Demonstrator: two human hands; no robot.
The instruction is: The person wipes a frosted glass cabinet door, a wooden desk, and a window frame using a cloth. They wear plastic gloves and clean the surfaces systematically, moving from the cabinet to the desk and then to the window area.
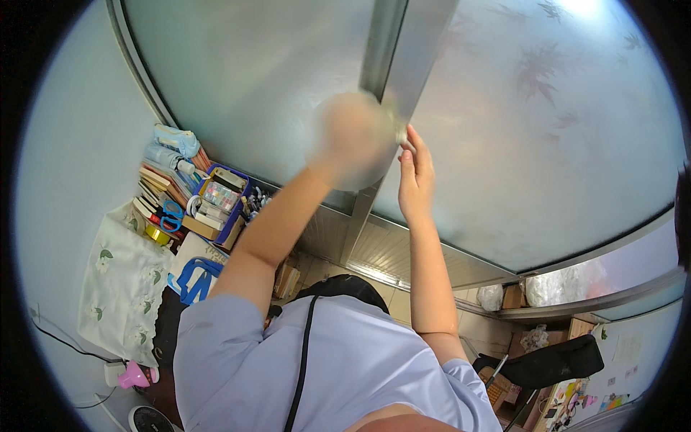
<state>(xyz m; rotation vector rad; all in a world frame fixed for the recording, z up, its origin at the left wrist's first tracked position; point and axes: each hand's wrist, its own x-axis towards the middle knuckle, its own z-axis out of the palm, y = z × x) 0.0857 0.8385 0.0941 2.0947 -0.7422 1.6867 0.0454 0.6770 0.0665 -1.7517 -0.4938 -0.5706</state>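
Note:
My left hand (350, 127) is raised before a sliding door's frosted glass panel (248, 70), beside the upright metal frame (399, 59). A round blur covers this hand, so its fingers and anything in them cannot be made out. My right hand (417, 175) is upright at the other side of the frame, in front of a second frosted panel with leaf patterns (534, 140). Its fingertips meet a small pale object (400, 134) at the frame's edge. What that object is, and whether the fingers grip it, is unclear.
On the left, a blue bin (233, 218) of small items stands by upright books (162, 186), blue-handled scissors (172, 216) and a floral cloth (127, 286). A black chair (561, 362) stands at lower right. The door's bottom track (378, 275) crosses the tiled floor.

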